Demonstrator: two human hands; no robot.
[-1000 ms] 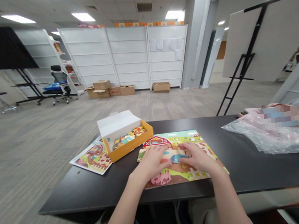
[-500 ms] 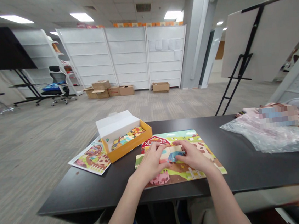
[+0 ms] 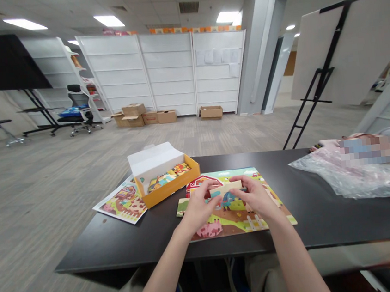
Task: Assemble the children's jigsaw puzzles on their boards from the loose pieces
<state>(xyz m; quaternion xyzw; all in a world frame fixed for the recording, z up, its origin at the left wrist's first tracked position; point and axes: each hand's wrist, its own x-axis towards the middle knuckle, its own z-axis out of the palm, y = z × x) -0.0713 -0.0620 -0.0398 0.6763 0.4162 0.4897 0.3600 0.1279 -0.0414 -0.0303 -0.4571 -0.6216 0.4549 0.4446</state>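
Head view: left hand (image 3: 200,209) and right hand (image 3: 257,200) grip a pale strip (image 3: 226,188) above the farm-picture board (image 3: 229,226), fingers (image 3: 241,193) pinching its opposite ends. Strip is judged light, stiff, possibly slippery; best held at both short edges.

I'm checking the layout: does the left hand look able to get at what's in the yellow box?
Probably yes: the box is close by, its lid folded back, but the left hand would first have to release the strip.
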